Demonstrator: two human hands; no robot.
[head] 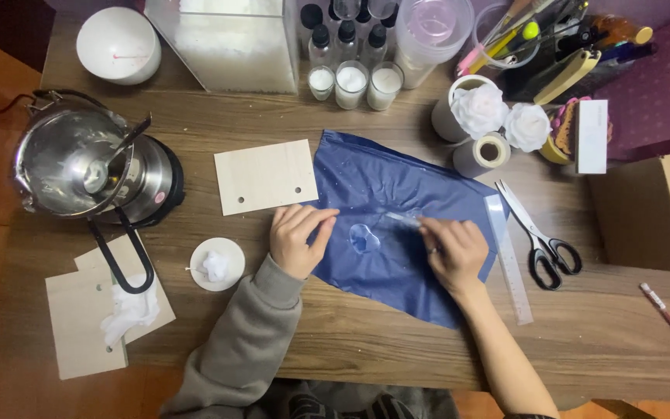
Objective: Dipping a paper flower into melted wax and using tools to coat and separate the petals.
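Observation:
A blue plastic sheet lies spread on the wooden table. On it sits a small clear heart-shaped piece. My left hand rests on the sheet's left edge, fingers curled beside that piece, holding nothing I can see. My right hand grips a thin clear stick-like tool whose tip points left, just above the clear piece. A ring shows on one finger of that hand.
A thin wooden board lies left of the sheet, a clear ruler and scissors to its right. A steel pot stands far left, and a small white dish near my left wrist. Jars, bottles and white flower candles line the back; a cardboard box is at right.

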